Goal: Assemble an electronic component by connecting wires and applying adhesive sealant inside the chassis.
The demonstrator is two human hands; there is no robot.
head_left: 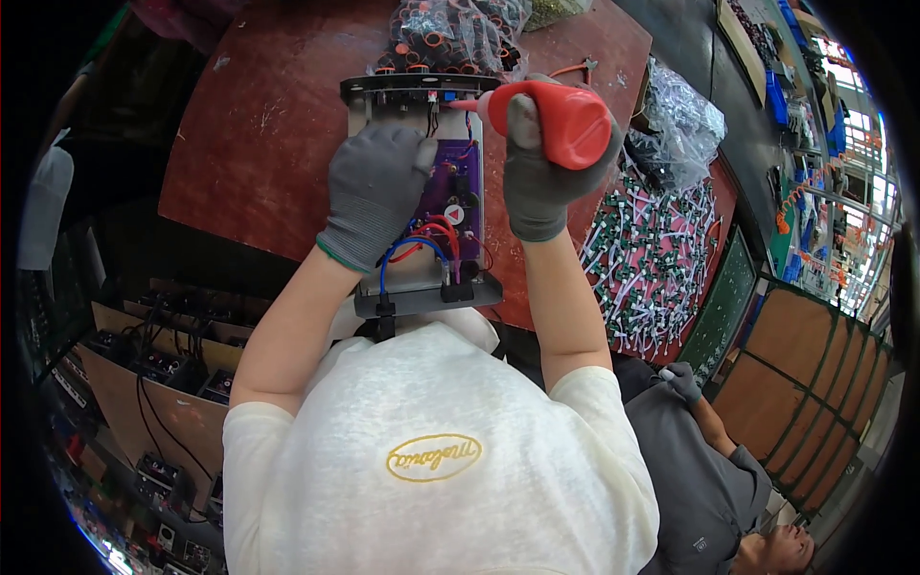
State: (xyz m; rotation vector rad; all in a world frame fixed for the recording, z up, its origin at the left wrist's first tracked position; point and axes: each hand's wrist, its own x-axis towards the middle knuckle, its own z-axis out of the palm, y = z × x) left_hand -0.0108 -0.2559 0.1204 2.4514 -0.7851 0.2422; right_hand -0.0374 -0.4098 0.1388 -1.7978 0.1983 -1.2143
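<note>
An electronic unit with an open metal chassis point(393, 284) lies on the table in front of me. Inside it sit a purple circuit board point(465, 158) and red and blue wires point(443, 230). My left hand point(376, 192), in a grey glove, rests over the chassis's left side with fingers curled in; whatever they grip is hidden. A red squeeze bottle point(580, 129) is tilted in my gloved right hand point(537, 192). Its thin nozzle point(465, 103) points left at the small connectors point(433, 97) by the black far panel point(412, 84). No liquid can be made out.
Bagged black-and-orange parts point(446, 38) sit at the table's point(240, 144) far side. Rightward are a clear plastic bag point(685, 110) and a heap of small green boards with white leads point(652, 254). A co-worker point(700, 470) is at lower right; boxed devices point(163, 364) stand lower left.
</note>
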